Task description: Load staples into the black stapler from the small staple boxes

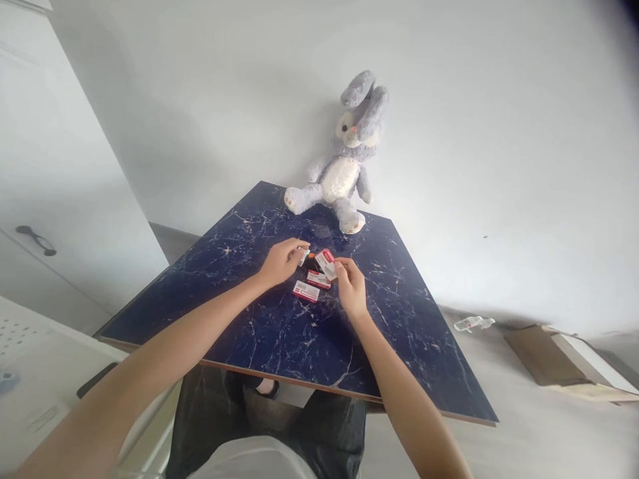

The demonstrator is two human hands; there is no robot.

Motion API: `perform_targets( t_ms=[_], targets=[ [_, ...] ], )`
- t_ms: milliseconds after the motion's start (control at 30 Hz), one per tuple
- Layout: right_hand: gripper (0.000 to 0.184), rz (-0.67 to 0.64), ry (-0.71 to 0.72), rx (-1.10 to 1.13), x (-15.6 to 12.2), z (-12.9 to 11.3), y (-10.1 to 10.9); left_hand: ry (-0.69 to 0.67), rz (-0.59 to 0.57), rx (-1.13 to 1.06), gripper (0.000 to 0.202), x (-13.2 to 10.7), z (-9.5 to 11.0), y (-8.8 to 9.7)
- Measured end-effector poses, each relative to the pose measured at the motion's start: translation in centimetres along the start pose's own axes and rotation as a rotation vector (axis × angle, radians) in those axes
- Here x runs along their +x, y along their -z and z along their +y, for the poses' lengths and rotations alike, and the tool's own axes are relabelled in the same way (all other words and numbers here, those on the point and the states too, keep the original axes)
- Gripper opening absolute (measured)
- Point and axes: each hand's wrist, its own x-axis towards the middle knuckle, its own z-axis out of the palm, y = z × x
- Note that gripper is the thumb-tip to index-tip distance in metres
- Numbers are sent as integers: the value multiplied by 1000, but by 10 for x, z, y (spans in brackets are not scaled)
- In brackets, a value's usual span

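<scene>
Red-and-white small rectangular box [326,262] sits mid-frame between the hands, its long axis slanting upper left to lower right. On its left, the left hand's [281,263] bent fingers pinch a small whitish piece, partly hidden. Nearer, the right hand [351,286] angles up from lower right, thumb and fingers clamped on the box's right edge, over the dark blue marbled desk [404,306].

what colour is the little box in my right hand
The little box is red and white, shown in the head view.
</scene>
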Motion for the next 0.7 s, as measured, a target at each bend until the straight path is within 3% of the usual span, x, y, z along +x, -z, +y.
perform_targets(
  t_ms=[133,267,333,400,467,533,633,700],
  targets=[
    [35,-47,-102,39,1,2,-3,56,-128,-162,30,-10,15,-13],
    [33,-150,-27,-54,2,3,1,182,-34,-318,33,-10,15,-23],
    [29,-64,4,-109,9,6,12,253,48,-391,32,-5,10,-21],
    [27,148,2,-125,17,12,27,326,125,-453,28,0,4,-17],
    [24,249,16,-110,21,16,36,366,145,-495,26,4,0,-13],
    [24,157,68,-81,20,17,35,353,85,-507,26,3,0,-12],
    [37,-136,139,-64,8,11,18,269,-74,-476,25,-3,7,-17],
    [41,-242,127,-47,2,7,6,225,-92,-439,24,-8,13,-22]
  ],
)
